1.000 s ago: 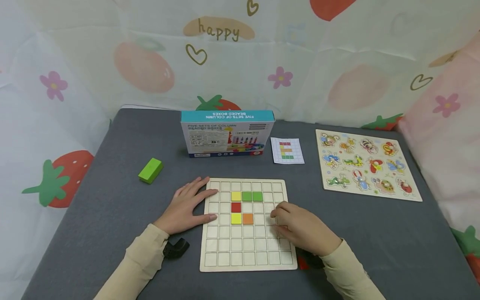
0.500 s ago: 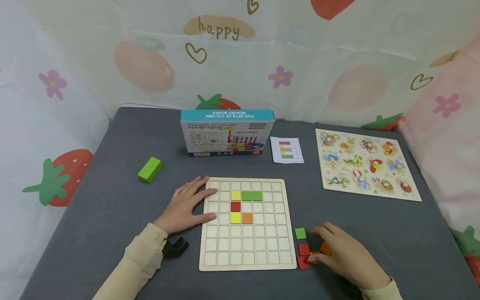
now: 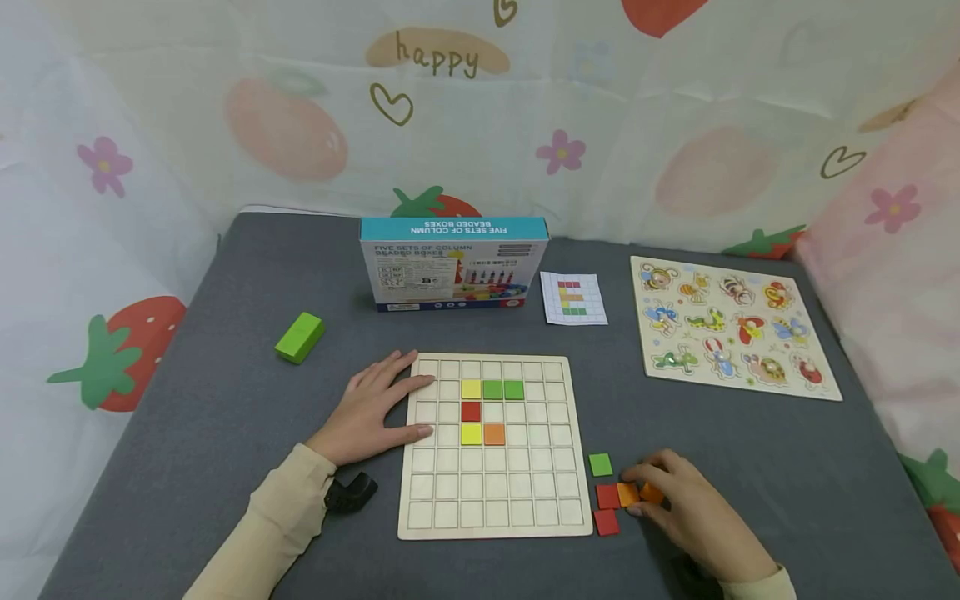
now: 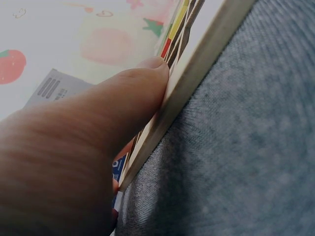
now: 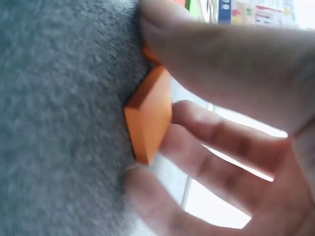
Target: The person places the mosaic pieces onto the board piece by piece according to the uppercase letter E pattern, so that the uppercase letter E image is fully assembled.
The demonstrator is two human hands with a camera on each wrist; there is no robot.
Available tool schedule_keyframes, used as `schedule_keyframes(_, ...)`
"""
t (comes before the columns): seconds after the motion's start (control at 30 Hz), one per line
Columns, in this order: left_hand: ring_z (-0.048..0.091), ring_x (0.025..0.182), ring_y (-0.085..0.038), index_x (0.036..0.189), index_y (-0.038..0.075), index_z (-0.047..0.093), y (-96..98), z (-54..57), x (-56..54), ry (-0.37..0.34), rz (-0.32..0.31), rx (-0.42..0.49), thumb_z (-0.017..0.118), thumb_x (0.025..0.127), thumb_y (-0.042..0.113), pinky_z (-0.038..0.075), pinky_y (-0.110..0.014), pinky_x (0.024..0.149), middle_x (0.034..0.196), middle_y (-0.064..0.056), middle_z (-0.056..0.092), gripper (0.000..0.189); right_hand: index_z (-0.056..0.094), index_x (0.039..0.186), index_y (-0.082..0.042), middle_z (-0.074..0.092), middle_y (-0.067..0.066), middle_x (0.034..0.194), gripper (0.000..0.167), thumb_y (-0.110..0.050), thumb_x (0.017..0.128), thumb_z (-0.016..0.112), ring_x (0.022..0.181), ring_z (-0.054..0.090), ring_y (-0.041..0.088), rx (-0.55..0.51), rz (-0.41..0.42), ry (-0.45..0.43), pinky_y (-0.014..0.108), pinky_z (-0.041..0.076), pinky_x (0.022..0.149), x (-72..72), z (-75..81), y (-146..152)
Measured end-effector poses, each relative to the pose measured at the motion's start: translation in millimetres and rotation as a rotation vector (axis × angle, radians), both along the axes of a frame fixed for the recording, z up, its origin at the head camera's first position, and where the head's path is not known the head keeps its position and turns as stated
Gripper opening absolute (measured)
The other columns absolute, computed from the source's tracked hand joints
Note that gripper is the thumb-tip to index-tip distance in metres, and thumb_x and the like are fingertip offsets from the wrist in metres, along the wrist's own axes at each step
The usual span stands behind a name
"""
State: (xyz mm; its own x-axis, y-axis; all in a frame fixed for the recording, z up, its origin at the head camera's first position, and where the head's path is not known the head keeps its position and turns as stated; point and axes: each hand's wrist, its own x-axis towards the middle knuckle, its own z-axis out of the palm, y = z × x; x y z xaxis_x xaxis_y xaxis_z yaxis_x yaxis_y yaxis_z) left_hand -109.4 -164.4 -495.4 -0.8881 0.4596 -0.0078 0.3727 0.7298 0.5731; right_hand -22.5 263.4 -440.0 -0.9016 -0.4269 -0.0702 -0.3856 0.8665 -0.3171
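Note:
A pale wooden grid board (image 3: pixel 461 483) lies on the table with yellow, green, red and orange tiles in some cells. My left hand (image 3: pixel 375 412) rests on its left edge, fingers spread; in the left wrist view the thumb (image 4: pixel 128 98) presses the rim. Right of the board, my right hand (image 3: pixel 693 508) has thumb and index finger on opposite sides of an orange tile (image 3: pixel 627 495), pinching it near the table. Another orange tile (image 5: pixel 152 115) lies beneath the curled fingers. A green tile (image 3: pixel 600 465) and two red tiles (image 3: pixel 607 523) sit alongside.
Behind the board stand a beaded-toy box (image 3: pixel 457 279) and a small pattern card (image 3: pixel 573 298). An insect puzzle board (image 3: pixel 735 329) lies at the back right. A green block (image 3: pixel 300 337) lies on the left of the grey tabletop (image 3: pixel 225 417).
My right hand has moved off the board's right side to the loose tiles. One orange tile has shifted slightly away from me, beside a red tile. The left hand stays put.

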Motion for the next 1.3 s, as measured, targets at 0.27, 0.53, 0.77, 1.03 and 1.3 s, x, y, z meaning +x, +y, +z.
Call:
schedule_keyframes(0.27, 0.011, 0.148, -0.026, 0.146, 0.029, 0.042, -0.3, 0.9, 0.3, -0.004, 0.001, 0.000, 0.060, 0.084, 0.063, 0.013, -0.056, 0.112, 0.160, -0.001, 0.017, 0.072, 0.070, 0.102, -0.020, 0.057, -0.006, 0.097, 0.030, -0.014, 0.075, 0.082, 0.084, 0.054, 0.006, -0.038, -0.002, 0.079, 0.027, 0.052, 0.070, -18.4, -7.2, -6.0)
schedule_keyframes(0.53, 0.010, 0.148, -0.026, 0.146, 0.029, 0.042, 1.1, 1.6, -0.1, -0.014, -0.001, 0.003, 0.061, 0.085, 0.062, 0.013, -0.056, 0.112, 0.160, -0.001, 0.017, 0.072, 0.068, 0.106, -0.013, 0.058, 0.001, 0.103, 0.029, -0.014, 0.079, 0.079, 0.092, 0.058, 0.015, -0.021, -0.011, 0.100, 0.033, 0.054, 0.076, -33.2, -5.3, -18.3)
schedule_keyframes(0.77, 0.010, 0.148, -0.026, 0.146, 0.030, 0.041, 0.3, 0.2, -0.3, -0.013, -0.001, 0.002, 0.060, 0.084, 0.063, 0.013, -0.056, 0.112, 0.160, 0.000, 0.016, 0.073, 0.059, 0.124, -0.016, 0.054, -0.001, 0.110, 0.065, -0.048, 0.071, 0.079, 0.095, 0.055, 0.010, 0.039, 0.009, -0.018, 0.030, 0.053, 0.075, -9.5, 6.7, -20.3)
schedule_keyframes(1.03, 0.010, 0.148, -0.027, 0.146, 0.029, 0.042, -1.1, 2.3, 0.3, -0.015, 0.007, 0.003, 0.061, 0.084, 0.063, 0.013, -0.057, 0.112, 0.160, -0.001, 0.017, 0.073, 0.055, 0.128, -0.017, 0.051, -0.002, 0.116, 0.071, -0.048, 0.070, 0.079, 0.095, 0.056, 0.007, 0.037, 0.008, -0.110, 0.027, 0.053, 0.075, 2.4, 0.4, -25.0)
schedule_keyframes(1.3, 0.010, 0.148, -0.027, 0.146, 0.029, 0.042, -0.1, 2.3, 0.2, -0.021, 0.001, 0.008, 0.060, 0.084, 0.063, 0.013, -0.057, 0.112, 0.160, 0.000, 0.016, 0.073, 0.059, 0.123, -0.013, 0.054, 0.000, 0.109, 0.056, -0.033, 0.075, 0.080, 0.086, 0.053, 0.006, 0.057, -0.017, -0.015, 0.026, 0.051, 0.069, -16.5, -7.4, -27.1)
